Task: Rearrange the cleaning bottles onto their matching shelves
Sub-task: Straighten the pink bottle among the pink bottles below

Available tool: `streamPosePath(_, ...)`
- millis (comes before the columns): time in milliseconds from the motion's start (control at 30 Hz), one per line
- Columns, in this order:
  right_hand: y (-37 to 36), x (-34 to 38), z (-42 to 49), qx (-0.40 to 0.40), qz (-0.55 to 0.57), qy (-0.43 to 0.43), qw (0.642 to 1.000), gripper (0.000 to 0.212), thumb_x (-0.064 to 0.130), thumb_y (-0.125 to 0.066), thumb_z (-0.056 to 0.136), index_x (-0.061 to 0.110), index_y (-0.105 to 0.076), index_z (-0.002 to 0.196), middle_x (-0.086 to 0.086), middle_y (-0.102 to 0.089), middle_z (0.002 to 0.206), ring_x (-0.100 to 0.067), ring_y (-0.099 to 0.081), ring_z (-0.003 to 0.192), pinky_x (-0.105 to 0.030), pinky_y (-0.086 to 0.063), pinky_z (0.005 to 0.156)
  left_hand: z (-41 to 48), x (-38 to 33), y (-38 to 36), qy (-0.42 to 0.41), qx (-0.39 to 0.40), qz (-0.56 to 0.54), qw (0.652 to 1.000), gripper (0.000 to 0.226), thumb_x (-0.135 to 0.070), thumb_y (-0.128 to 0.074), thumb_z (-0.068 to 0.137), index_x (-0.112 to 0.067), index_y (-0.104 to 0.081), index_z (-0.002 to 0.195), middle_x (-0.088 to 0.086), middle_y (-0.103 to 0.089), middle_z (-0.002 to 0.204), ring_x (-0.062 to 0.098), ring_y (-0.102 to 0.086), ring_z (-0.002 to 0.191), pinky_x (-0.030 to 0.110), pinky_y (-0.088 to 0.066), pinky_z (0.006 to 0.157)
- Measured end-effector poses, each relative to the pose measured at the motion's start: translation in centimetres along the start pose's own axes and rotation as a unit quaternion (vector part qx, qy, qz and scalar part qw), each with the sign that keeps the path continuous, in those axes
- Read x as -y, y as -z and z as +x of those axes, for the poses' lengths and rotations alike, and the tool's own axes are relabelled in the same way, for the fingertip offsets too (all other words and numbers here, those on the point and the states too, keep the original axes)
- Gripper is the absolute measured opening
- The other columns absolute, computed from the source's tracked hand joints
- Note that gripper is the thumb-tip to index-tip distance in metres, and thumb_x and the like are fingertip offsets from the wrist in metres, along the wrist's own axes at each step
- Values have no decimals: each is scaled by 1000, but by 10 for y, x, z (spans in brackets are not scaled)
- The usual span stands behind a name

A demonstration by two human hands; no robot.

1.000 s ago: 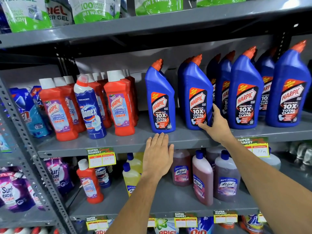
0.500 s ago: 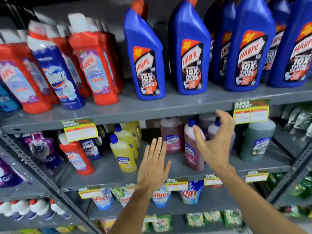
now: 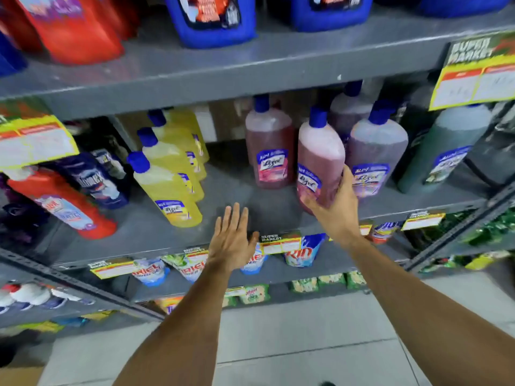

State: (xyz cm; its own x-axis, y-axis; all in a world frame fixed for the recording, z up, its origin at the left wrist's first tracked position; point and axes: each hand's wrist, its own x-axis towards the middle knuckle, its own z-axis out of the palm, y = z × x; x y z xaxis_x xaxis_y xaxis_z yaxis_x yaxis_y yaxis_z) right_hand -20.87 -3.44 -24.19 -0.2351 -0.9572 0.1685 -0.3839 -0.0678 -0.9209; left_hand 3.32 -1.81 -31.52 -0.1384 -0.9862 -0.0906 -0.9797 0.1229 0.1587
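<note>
One hand (image 3: 335, 210) grips pink bottle (image 3: 320, 160) — other (image 3: 232, 238) open.

The shelf (image 3: 250, 68) is plain grey metal. On its upper board stand red bottles (image 3: 75, 26) and deep blue bottles (image 3: 214, 20) with dark labels. On the board below, the yellow bottles (image 3: 167, 188) have blue caps and small blue-and-white labels; the pink bottle (image 3: 317, 160) and its purplish neighbour (image 3: 376, 151) also wear blue caps and blue-edged labels. A dark green bottle (image 3: 446, 146) stands toward the right edge. The price tags (image 3: 473, 76) are yellow with red bands.
</note>
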Motion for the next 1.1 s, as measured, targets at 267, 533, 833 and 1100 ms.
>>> streamPosePath(267,-10,-14,19,-11,-83,-68,994,80,33,-89,69,22,-38,131,-7,-66,125,-36,-60,115,-51,-51,95,2,9,-11,7,-3,-15,1000,85,-62,-2,87,-12,-7,156,11,0,165,27,5,151,45,3,120)
streamPosePath(533,-15,-14,34,187,-12,-57,981,85,24,-95,60,32,-44,128,3,-70,122,-19,-68,112,-50,-57,96,2,10,-13,0,-13,-6,1000,87,-63,0,87,-13,-10,156,10,-5,165,28,0,151,45,0,120)
streamPosePath(833,-34,-8,29,169,-35,-38,984,82,23,-98,58,20,-53,127,2,-68,115,-14,-67,101,-35,-59,87,3,12,-15,0,-11,-14,1000,86,-64,0,87,-13,-6,156,9,-1,165,26,4,151,45,3,120)
streamPosePath(1100,-34,-2,37,207,-40,-32,977,84,15,-94,65,17,-47,134,3,-66,118,-11,-65,103,-22,-55,84,2,14,-19,-3,-32,-25,999,80,-62,-10,92,-14,-9,156,8,-4,165,26,2,151,45,1,120)
